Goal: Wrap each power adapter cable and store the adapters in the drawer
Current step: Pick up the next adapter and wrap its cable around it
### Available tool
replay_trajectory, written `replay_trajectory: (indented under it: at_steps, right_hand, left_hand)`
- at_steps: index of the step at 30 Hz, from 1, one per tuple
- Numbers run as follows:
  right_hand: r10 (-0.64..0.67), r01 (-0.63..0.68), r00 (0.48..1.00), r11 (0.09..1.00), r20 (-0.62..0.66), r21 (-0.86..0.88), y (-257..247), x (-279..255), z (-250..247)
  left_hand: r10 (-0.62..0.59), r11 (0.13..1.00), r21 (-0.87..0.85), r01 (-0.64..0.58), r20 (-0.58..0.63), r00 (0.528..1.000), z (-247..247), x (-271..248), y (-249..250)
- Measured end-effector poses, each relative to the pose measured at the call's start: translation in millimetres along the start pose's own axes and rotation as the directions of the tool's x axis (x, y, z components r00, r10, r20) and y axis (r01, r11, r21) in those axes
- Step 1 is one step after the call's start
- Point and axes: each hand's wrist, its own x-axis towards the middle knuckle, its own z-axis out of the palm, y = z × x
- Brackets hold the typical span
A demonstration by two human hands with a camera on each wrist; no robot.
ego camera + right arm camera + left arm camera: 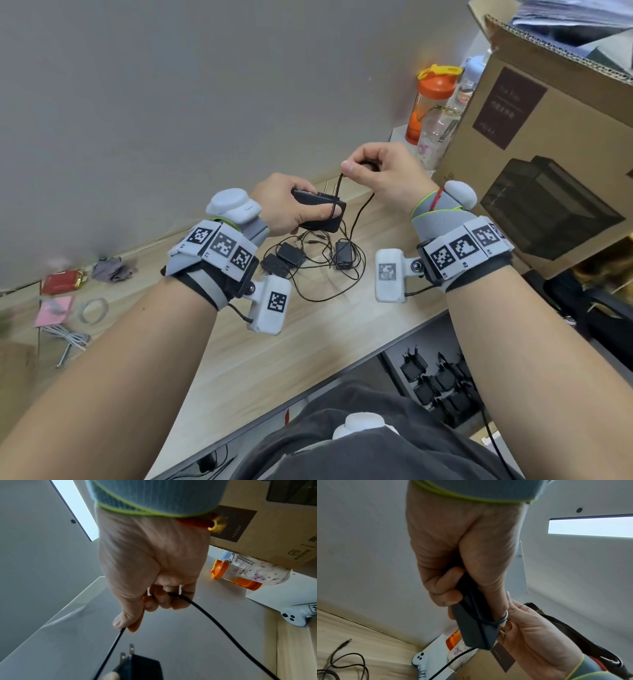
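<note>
My left hand [294, 205] grips a black power adapter [320, 210] above the desk, thumb over its face and a turn of cable across it; its two prongs [90, 192] point up. In the left wrist view the adapter [474, 627] has cable [488, 620] looped round it and my thumb. My right hand [373, 168] pinches the black cable [358, 212] just above the adapter; in the right wrist view the cable [202, 608] runs through my curled fingers [161, 600] down past the adapter [137, 668]. Three more adapters [287, 255] lie tangled on the desk. The open drawer [442, 383] holds several wrapped adapters.
A large cardboard box [548, 144] stands at the right of the wooden desk [257, 359]. An orange-lidded bottle [431, 102] and a clear bottle stand behind my right hand. At far left lie a red packet [63, 281], a tape roll [92, 310] and a white cable [68, 337].
</note>
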Motion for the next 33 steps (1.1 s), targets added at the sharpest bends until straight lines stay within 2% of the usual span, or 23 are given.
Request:
replay_trajectory:
  at_steps: [5,11,16,19,21,24,26,30,33]
  right_hand:
    - [-0.002,0.002,1.000,1.000,0.010,0.019,2,-2,5]
    - [0.080,-0.087,0.995,0.988,0.056,0.131,9,-13,29]
    - [0.093,-0.124,0.973,0.983,0.213,0.133,0,-25,46]
    - [0.080,-0.099,0.965,0.993,0.251,0.066,-6,-29,44]
    - [0.040,-0.049,0.975,0.998,0.216,0.039,-15,-31,39]
    - [-0.010,-0.001,0.990,0.997,0.138,0.076,-27,-29,27]
    - [-0.042,0.035,0.995,0.996,0.088,0.078,-31,-23,21]
    - [-0.087,0.082,0.995,0.991,0.043,0.111,-27,-10,14]
    - [-0.064,0.063,0.998,0.990,0.004,0.124,-17,-4,11]
  left_hand:
    - [0.072,0.982,-0.175,-0.066,0.029,0.997,-2,-8,11]
    - [0.091,0.951,-0.286,-0.121,-0.117,0.989,-5,-10,26]
    - [0.027,0.906,-0.403,-0.126,-0.240,0.970,-7,-2,21]
    - [-0.019,0.918,-0.381,-0.110,-0.320,0.947,-14,6,12]
    - [-0.026,0.961,-0.269,-0.070,-0.337,0.941,-19,10,2]
    - [-0.023,0.997,-0.079,0.001,-0.279,0.960,-21,9,-10]
    - [-0.010,1.000,-0.027,0.004,-0.227,0.974,-17,6,-13]
    - [0.016,1.000,-0.013,-0.017,-0.101,0.995,-10,0,-9]
    - [0.053,0.998,-0.040,-0.053,-0.017,0.998,-9,-6,-2]
